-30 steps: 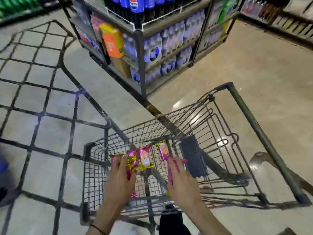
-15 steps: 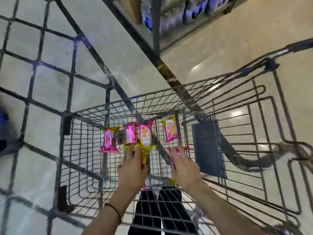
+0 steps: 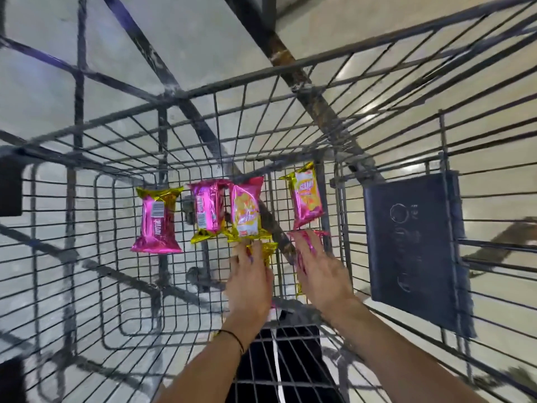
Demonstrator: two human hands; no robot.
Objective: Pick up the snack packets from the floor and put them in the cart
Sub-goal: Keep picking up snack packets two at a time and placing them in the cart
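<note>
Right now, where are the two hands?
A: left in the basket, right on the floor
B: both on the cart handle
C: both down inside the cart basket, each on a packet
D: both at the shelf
C: the left hand and right hand are both inside the wire cart, fingers laid over a gold-ended packet and a pink-ended packet.

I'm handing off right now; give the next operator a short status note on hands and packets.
Left hand: fingers straight, on a gold-ended packet.
Right hand: fingers straight, on a pink packet.
Both are low inside the cart. Four loose packets lie on its floor.
Done: those four.
Left: release these two, then check the shop floor for more.
</note>
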